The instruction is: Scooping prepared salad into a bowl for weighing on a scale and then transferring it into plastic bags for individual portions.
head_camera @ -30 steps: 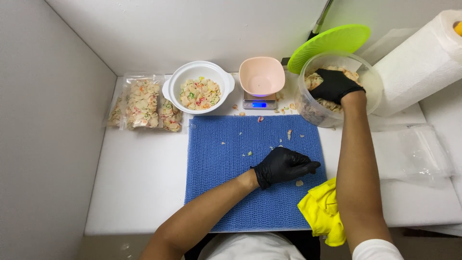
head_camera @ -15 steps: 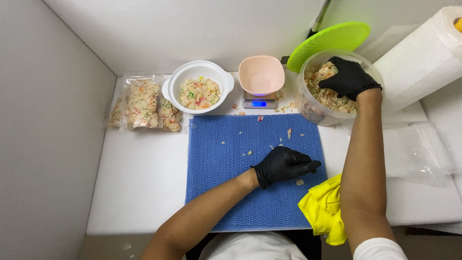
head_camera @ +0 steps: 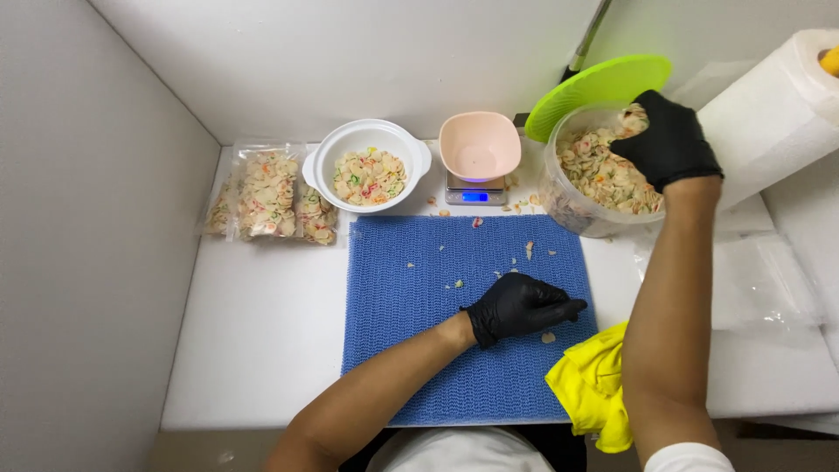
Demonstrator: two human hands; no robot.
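Right hand now lifted from the tub, pinching chips (colourful); left hand flat, fingers together, on mat.

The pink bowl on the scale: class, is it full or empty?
Empty. The pink bowl on the scale shows only its bare inside; no pasta pieces lie in it.

Left hand flat, fingers extended; right hand raised, fingers curled shut

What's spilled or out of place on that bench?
Loose chips lie scattered over the blue mat and around the scale, outside any container. The yellow cloth hangs crumpled over the table edge. Nothing looks damaged.
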